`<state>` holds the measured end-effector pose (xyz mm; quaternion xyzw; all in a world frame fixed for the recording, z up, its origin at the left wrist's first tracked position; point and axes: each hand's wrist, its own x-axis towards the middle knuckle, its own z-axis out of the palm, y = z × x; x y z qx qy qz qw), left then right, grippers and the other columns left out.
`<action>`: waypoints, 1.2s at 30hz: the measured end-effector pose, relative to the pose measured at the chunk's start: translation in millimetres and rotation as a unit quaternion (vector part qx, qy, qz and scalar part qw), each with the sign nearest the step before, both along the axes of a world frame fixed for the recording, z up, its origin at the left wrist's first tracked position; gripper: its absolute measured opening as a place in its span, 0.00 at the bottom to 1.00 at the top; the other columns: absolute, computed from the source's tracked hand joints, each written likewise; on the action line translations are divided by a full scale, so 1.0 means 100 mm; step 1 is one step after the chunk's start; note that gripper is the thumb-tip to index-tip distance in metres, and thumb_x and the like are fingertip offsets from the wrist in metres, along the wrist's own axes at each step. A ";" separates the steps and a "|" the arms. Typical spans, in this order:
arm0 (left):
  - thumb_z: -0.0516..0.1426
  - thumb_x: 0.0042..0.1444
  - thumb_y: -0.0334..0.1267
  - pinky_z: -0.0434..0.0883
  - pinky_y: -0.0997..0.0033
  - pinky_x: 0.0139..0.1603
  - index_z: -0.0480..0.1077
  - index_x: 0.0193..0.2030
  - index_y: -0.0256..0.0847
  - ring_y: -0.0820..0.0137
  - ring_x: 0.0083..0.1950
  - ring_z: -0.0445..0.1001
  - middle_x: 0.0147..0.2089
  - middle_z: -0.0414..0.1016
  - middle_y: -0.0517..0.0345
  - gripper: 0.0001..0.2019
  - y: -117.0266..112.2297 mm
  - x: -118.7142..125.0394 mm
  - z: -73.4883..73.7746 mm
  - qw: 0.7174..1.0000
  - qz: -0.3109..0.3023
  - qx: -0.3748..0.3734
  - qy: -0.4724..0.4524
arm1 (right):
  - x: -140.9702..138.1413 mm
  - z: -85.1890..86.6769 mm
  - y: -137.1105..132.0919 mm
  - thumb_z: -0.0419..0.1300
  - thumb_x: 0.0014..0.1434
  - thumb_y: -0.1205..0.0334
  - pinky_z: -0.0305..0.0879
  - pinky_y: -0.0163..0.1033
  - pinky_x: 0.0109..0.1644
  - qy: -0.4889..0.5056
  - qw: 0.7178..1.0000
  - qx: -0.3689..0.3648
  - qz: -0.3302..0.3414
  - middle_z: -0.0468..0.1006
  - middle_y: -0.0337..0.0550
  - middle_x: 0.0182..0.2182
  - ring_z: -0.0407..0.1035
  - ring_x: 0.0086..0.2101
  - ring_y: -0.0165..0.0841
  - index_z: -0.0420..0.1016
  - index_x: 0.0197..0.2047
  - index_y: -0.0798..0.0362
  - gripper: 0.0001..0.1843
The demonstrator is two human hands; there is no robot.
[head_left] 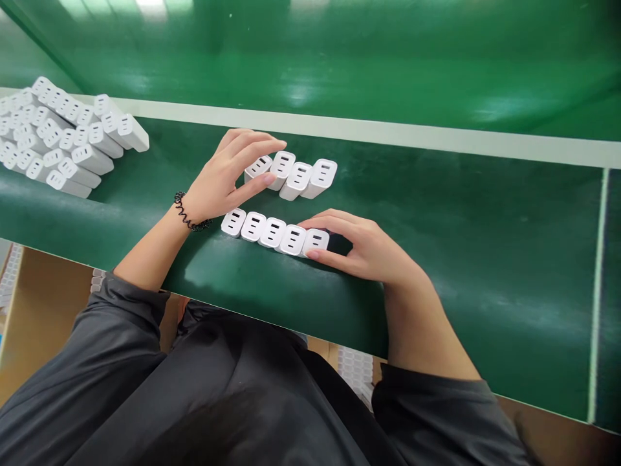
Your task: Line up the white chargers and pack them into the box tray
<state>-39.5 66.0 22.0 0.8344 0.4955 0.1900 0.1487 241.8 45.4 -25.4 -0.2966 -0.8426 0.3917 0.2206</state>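
Observation:
Two short rows of white USB charger blocks stand on the green bench, port ends up. In the back row, my left hand [228, 169] has its thumb and fingertips at the front and back edges of a charger [283, 166], second from the left. The neighbouring chargers in that row stand slightly staggered. Nearer to me, a straighter row of several chargers [253, 226] stands side by side. At its right end, my right hand [361, 244] grips the last charger [316, 239] between thumb in front and fingers behind.
A large cluster of white chargers [63, 139] stands at the left of the green bench [466, 272]. A pale strip [412, 129] runs along the back, and a white line [599, 291] crosses the right side. Below the front edge are cartons with trays [356, 369].

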 end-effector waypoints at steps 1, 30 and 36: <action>0.40 0.68 0.60 0.60 0.45 0.70 0.66 0.63 0.48 0.56 0.67 0.64 0.63 0.69 0.52 0.29 -0.01 0.00 0.03 1.000 -0.006 0.005 -0.005 | 0.00 0.00 0.00 0.62 0.62 0.48 0.74 0.44 0.47 -0.002 1.000 -0.002 0.000 0.81 0.45 0.46 0.76 0.44 0.41 0.77 0.52 0.47 0.18; 0.56 0.64 0.50 0.69 0.68 0.34 0.57 0.70 0.43 0.61 0.43 0.77 0.49 0.73 0.52 0.30 -0.43 0.32 0.09 0.951 -0.061 -0.132 0.274 | 0.21 0.06 0.06 0.61 0.60 0.56 0.71 0.48 0.49 -0.081 0.994 0.055 -0.042 0.78 0.49 0.49 0.73 0.45 0.42 0.68 0.63 0.51 0.28; 0.57 0.63 0.52 0.70 0.69 0.39 0.46 0.74 0.44 0.60 0.48 0.76 0.53 0.71 0.49 0.39 -0.42 0.28 0.09 0.951 -0.076 -0.148 0.260 | 0.23 0.05 0.09 0.61 0.60 0.56 0.72 0.47 0.50 -0.077 0.994 0.059 -0.043 0.77 0.49 0.51 0.74 0.46 0.43 0.67 0.63 0.50 0.29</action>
